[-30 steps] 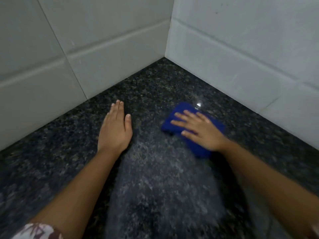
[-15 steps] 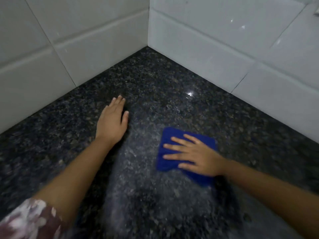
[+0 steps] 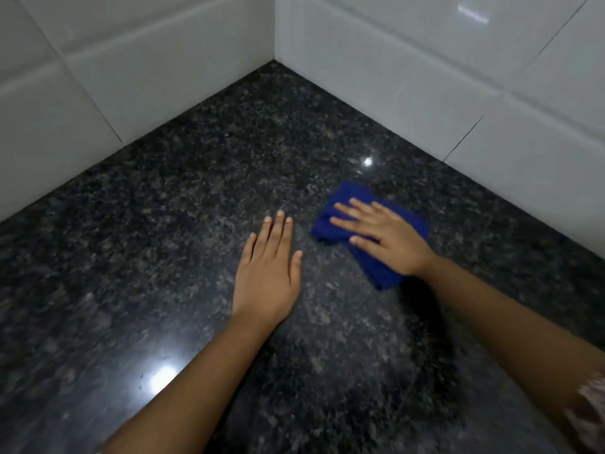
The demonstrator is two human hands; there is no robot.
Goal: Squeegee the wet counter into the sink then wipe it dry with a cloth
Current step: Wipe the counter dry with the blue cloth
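Two bare arms come in from the bottom edge, and the edge cuts them off. A bit of flowery sleeve [image 3: 589, 407] shows at the right edge, too blurry to make out well. The dark speckled bench [image 3: 163, 231] fills most of the view. Its near part is smeared and blurry, so I cannot tell wet spots from dry ones. A bright patch of light [image 3: 162, 376] shines on it beside the left arm.

A little farther in, the left hand [image 3: 266, 273] lies flat on the bench. Its fingers are straight and close together, and it holds nothing.

Just to the right of it, but not touching it, is the right hand [image 3: 383, 237]. It is spread flat and presses down on a blue cloth [image 3: 379, 275]. The fingers are straight and not curled round it. The cloth lies on the bench and looks folded or bunched. The hand hides its middle, so only its edges stick out at the fingertips and by the wrist.

A small dot of light [image 3: 367, 161] glints on the bench just past the cloth.

At the far end the bench meets two white tiled walls, the left wall [image 3: 131, 67] and the right wall [image 3: 425, 80], which join in a corner. The frame cuts off their tops.
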